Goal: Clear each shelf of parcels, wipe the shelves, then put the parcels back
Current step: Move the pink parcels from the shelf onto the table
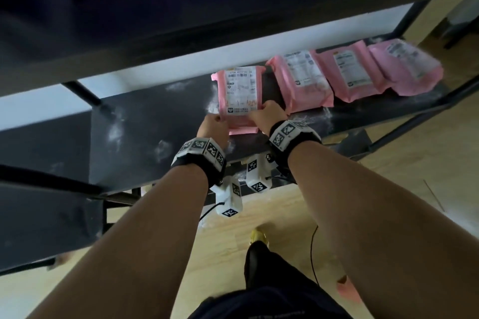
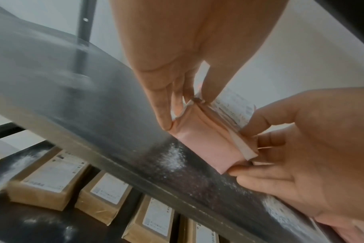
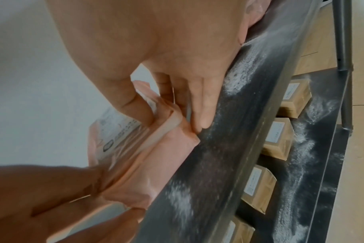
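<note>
Both hands (image 1: 243,122) grip one pink parcel (image 1: 239,93) | four pink parcels on shelf (image 1: 145,122)

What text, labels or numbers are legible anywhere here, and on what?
No text can be read with confidence.
Held pink parcel, gripped by left hand and right hand: white shipping label with barcode and print, too blurred to quote.
Three other pink parcels: labels too blurred.
Brown parcels on the lower shelf: white labels too small.
Wrist bands: black-and-white square markers, no words.
</note>
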Action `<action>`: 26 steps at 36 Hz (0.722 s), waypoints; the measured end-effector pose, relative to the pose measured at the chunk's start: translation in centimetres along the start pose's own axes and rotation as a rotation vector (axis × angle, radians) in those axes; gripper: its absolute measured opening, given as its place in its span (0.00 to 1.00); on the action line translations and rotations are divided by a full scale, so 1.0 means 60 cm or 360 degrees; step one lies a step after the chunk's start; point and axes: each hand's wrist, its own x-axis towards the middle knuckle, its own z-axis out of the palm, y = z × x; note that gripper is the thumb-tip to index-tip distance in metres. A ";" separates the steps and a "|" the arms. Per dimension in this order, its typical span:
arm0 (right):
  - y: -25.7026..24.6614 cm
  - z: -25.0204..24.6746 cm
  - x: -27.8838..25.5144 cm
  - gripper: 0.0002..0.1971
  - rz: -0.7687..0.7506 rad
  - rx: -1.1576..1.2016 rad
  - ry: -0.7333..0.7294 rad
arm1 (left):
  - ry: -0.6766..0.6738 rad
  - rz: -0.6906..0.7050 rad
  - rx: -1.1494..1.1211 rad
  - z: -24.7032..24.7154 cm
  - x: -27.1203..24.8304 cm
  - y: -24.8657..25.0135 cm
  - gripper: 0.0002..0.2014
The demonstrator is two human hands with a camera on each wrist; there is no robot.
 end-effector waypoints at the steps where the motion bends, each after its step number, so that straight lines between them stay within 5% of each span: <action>1: -0.001 0.006 -0.011 0.16 -0.0017 -0.0005 -0.0007 | 0.0030 -0.0024 -0.0043 -0.006 -0.007 -0.010 0.12; 7: -0.012 0.060 -0.096 0.21 -0.0133 -0.0137 -0.0078 | 0.0164 -0.0013 -0.0059 -0.066 -0.079 -0.085 0.05; 20: -0.052 0.284 -0.335 0.18 -0.0428 -0.0495 -0.0321 | 0.0410 -0.0113 0.0168 -0.237 -0.261 -0.348 0.19; 26: -0.082 0.405 -0.432 0.17 -0.0616 -0.0597 -0.0408 | 0.0549 -0.0217 0.0149 -0.320 -0.338 -0.476 0.16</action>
